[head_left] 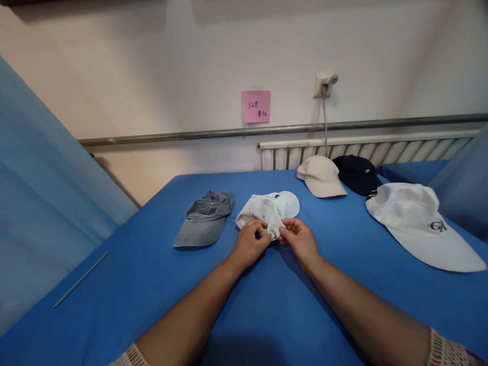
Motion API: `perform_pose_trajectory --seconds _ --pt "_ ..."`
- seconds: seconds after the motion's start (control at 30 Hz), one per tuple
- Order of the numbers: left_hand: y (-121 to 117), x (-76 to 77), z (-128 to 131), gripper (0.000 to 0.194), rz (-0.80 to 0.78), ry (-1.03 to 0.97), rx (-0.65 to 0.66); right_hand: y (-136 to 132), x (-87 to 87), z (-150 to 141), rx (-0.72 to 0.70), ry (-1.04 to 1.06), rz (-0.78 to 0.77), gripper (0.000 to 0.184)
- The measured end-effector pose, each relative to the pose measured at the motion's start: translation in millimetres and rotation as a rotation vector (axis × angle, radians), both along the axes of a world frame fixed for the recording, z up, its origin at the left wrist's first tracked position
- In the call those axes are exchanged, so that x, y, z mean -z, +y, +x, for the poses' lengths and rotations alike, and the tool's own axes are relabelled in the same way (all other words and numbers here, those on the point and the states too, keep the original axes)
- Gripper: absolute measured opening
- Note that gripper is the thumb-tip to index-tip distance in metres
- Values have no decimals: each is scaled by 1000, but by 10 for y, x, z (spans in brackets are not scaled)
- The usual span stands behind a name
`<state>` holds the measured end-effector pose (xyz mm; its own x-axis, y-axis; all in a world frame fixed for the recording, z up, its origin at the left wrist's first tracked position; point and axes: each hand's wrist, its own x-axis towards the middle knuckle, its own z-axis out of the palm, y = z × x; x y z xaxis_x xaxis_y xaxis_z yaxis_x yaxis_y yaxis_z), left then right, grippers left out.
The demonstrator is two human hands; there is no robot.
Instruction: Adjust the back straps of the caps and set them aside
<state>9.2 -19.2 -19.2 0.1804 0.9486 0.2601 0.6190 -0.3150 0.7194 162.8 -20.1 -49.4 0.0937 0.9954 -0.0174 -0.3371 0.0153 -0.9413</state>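
Observation:
A white cap (267, 207) lies on the blue table (160, 274) with its brim pointing away from me. My left hand (249, 243) and my right hand (299, 238) meet at the cap's near edge. Both pinch the back strap of the cap, fingers closed on it from either side. A grey cap (204, 218) lies just left of my left hand.
A beige cap (321, 176) and a dark navy cap (356, 174) sit at the far edge. A large white wide-brimmed hat (419, 223) lies at the right. A thin stick (81, 279) rests at the left edge. A pink note (255, 106) hangs on the wall.

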Motion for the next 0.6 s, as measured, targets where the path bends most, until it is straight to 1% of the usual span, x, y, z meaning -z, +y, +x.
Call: perform_pose_trajectory --seconds 0.23,0.43,0.6 --pt "12 13 -9 21 -19 -15 7 -19 -16 -5 -44 8 -1 38" --pt "16 28 -11 20 -13 -19 -25 -30 -28 -22 -67 26 5 38" --pt "8 40 -17 22 27 10 7 -22 -16 -23 -70 44 6 38"
